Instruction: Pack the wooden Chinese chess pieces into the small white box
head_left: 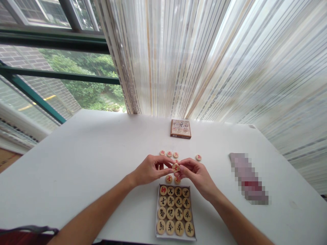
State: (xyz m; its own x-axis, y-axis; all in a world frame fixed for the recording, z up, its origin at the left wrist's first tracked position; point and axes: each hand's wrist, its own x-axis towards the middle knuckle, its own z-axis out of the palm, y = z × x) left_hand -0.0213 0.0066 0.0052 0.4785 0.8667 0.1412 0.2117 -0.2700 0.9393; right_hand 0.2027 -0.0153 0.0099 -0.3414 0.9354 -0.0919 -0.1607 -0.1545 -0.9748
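Note:
Between both hands, above the white table, a round wooden Chinese chess piece (pixel 175 167) with a red character is pinched. The fingertips of my left hand (pixel 153 168) press it from the left; the thumb and fingers of my right hand (pixel 195 173) grip it from the right. Just below lie two red-marked pieces, one (pixel 169 179) in plain sight and another (pixel 177 180) partly covered by my right fingers. Nearest me is an open tray (pixel 157 211) with rows of pieces, mostly black-marked, plus a red-marked piece (pixel 163 190) at its far left corner.
Beyond my hands several red-marked pieces (pixel 169 154) lie in a loose row, with a lone one (pixel 198 157) to the right. A flat Chinese chess box (pixel 181 128) lies farther back. A blurred-out object (pixel 249 180) is on the right. Striped curtains (pixel 178 61) hang behind the table (pixel 102 146).

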